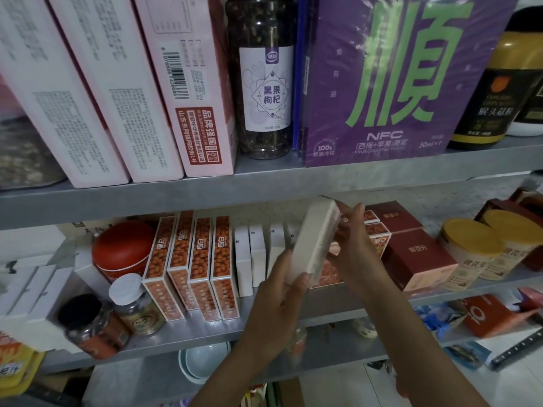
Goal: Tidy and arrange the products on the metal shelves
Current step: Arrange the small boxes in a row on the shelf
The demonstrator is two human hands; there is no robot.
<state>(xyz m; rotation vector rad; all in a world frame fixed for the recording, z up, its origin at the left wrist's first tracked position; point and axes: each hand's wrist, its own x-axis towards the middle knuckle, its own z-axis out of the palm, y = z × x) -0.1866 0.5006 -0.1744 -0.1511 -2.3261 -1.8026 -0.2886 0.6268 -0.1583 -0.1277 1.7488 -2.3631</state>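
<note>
1. Metal shelf (188,333), far left: the dark jar (88,327) stands close to the front lip. I judge that any shove running leftward along the row could send it over the edge.
2. The orange boxes (191,259) stand on end, packed side by side, with the white boxes (255,254) just to their right. They are thin and tall, so a knock from the right would probably topple them like dominoes towards the jar.
3. My left hand (279,292) has thumb and fingers curled round the lower end of the box (317,239). Only that end is gripped, so the hold could slip if I twist.
4. The box is off the shelf, tilted, in front of the white boxes. Its top corner is near the underside of the shelf above. Lifting as I push in could catch that edge and wrench it loose.
5. My right hand (352,230) holds the upper end from the right, fingers against its side. The slot behind is hidden, so I cannot tell whether the box fits.
6. The maroon boxes (411,254) are stacked just behind that hand. My wrist could drag the top one forward as I draw it out.
</note>
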